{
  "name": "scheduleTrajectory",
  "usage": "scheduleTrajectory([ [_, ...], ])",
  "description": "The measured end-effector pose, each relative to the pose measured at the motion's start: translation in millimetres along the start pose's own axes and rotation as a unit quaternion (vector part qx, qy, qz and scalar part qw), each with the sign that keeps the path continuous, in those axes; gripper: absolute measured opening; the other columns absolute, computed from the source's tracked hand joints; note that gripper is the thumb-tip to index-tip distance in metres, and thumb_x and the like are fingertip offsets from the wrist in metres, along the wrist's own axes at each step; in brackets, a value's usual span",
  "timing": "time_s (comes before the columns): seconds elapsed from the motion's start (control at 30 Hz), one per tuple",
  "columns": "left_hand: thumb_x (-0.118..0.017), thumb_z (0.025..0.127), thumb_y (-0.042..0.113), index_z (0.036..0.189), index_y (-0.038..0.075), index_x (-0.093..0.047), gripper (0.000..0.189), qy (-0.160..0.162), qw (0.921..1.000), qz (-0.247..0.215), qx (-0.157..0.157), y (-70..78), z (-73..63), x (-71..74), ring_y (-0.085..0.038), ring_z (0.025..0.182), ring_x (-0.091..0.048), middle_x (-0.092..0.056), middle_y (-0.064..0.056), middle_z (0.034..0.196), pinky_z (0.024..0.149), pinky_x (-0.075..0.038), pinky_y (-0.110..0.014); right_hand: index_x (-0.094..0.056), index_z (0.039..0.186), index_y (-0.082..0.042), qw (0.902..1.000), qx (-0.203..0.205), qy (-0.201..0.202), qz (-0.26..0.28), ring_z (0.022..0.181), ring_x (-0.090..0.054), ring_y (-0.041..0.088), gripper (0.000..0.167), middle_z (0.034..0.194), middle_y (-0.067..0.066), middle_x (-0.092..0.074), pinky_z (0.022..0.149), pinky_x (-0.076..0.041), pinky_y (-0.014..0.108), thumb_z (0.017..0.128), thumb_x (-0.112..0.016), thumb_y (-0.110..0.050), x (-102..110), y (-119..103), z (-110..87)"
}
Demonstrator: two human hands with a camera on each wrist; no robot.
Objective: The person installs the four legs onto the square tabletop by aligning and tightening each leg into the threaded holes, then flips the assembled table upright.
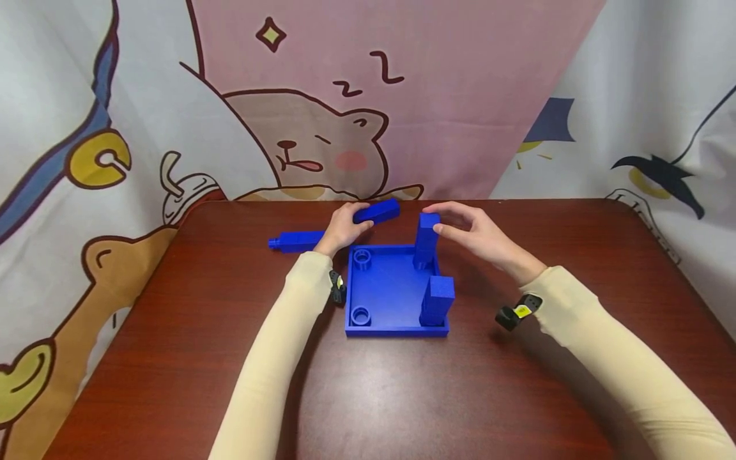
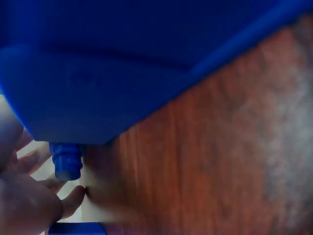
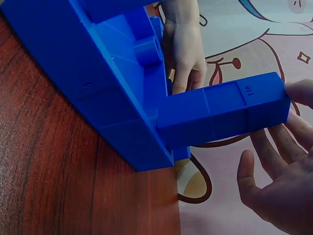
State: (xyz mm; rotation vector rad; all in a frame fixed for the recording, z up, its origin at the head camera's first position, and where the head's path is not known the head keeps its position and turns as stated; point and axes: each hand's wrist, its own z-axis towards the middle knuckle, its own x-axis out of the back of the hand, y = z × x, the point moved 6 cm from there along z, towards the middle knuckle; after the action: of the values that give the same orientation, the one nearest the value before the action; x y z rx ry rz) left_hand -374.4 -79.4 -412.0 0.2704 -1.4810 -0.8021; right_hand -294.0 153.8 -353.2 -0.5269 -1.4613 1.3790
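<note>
A shallow square blue tray-like base (image 1: 385,291) lies on the table. Two blue square posts stand on its right side: a rear post (image 1: 427,239) and a front post (image 1: 438,300). My right hand (image 1: 480,233) holds the rear post near its top, thumb on the near side and fingertips on the far side; the right wrist view shows thumb and fingers about that end (image 3: 266,100). Behind the base, my left hand (image 1: 343,225) grips a loose blue post (image 1: 379,211) between thumb and fingers. A round stepped peg (image 2: 67,161) shows beside the left fingers.
Another blue post (image 1: 296,241) with a peg end lies left of the base, partly behind the left wrist. Two round sockets, one rear (image 1: 361,259) and one front (image 1: 360,315), sit in the base's left corners. A printed curtain (image 1: 431,96) hangs behind the brown table (image 1: 368,396).
</note>
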Motion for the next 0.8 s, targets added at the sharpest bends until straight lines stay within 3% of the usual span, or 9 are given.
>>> scheduleTrajectory([
  [0.37,-0.064,0.091,0.01,0.129,-0.002,-0.059,0.04,0.019,0.9998,-0.007,0.007,-4.0,-0.8,-0.1,-0.033,0.118,-0.052,-0.058,-0.021,0.125,0.102,-0.037,-0.036,-0.055,0.133,-0.003,0.9999,0.01,-0.001,0.0,0.123,-0.051,0.023,0.037,0.135,0.012,-0.054,0.095,-0.044,0.024,0.098,-0.058,-0.014,-0.1,0.0,-0.4],
  [0.53,-0.064,0.091,0.011,0.123,-0.003,-0.062,0.035,0.026,0.9987,-0.042,0.015,-7.0,-3.0,2.1,-0.03,0.112,-0.055,-0.059,-0.02,0.122,0.098,-0.039,-0.035,-0.055,0.134,-0.005,1.0,0.0,0.002,-0.007,0.123,-0.051,0.023,0.038,0.135,0.01,-0.054,0.095,-0.044,0.025,0.099,-0.057,-0.017,0.6,2.1,-1.5],
  [0.67,-0.064,0.09,0.01,0.118,-0.001,-0.065,0.03,0.031,0.9947,-0.092,0.034,-9.4,-6.9,7.1,-0.023,0.089,-0.057,-0.064,-0.015,0.116,0.085,-0.044,-0.031,-0.055,0.134,-0.005,0.9999,-0.009,0.002,-0.005,0.122,-0.052,0.023,0.038,0.135,0.01,-0.054,0.095,-0.045,0.026,0.099,-0.057,-0.018,0.4,3.4,-2.3],
  [0.8,-0.063,0.091,0.009,0.118,0.001,-0.066,0.028,0.031,0.9873,-0.148,0.05,-8.9,-11.7,11.6,-0.017,0.07,-0.049,-0.066,-0.012,0.112,0.07,-0.04,-0.026,-0.054,0.134,-0.006,0.9999,-0.015,0.001,-0.007,0.123,-0.052,0.023,0.038,0.135,0.009,-0.054,0.097,-0.045,0.03,0.099,-0.058,-0.02,0.7,4.6,-2.4],
])
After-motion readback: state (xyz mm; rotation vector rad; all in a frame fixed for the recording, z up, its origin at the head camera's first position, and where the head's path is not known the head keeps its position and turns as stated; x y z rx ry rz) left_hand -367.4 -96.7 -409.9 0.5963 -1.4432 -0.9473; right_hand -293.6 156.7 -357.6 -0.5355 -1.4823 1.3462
